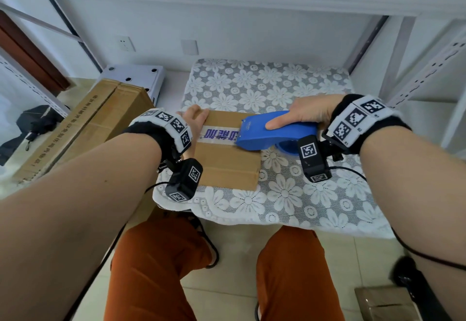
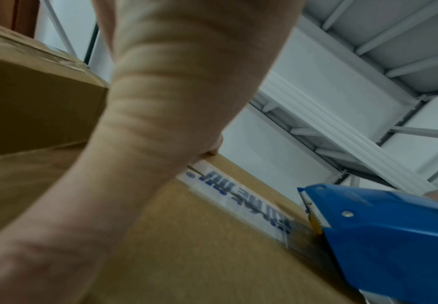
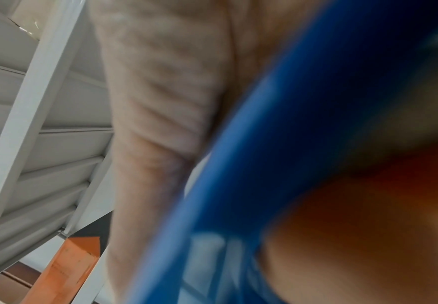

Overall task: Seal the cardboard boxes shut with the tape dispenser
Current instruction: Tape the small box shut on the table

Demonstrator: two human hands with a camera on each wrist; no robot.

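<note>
A small brown cardboard box (image 1: 227, 162) lies on the flowered lace cloth (image 1: 290, 194). A strip of white tape with blue print (image 1: 219, 135) runs along its top seam from the left edge. My left hand (image 1: 194, 119) presses on the box's far left corner with straight fingers. My right hand (image 1: 305, 115) grips the blue tape dispenser (image 1: 274, 133), index finger laid along its side. The dispenser's toothed front edge (image 2: 312, 214) rests on the box at the end of the tape. The right wrist view is blurred, showing only the blue dispenser (image 3: 251, 164) against my palm.
A large long cardboard box (image 1: 83, 124) stands on the floor at the left, with a white box (image 1: 136, 78) behind it and a black bag (image 1: 32, 124) beside it. Metal shelf uprights (image 1: 423, 68) rise at the right. My knees in orange trousers (image 1: 161, 265) sit below the table edge.
</note>
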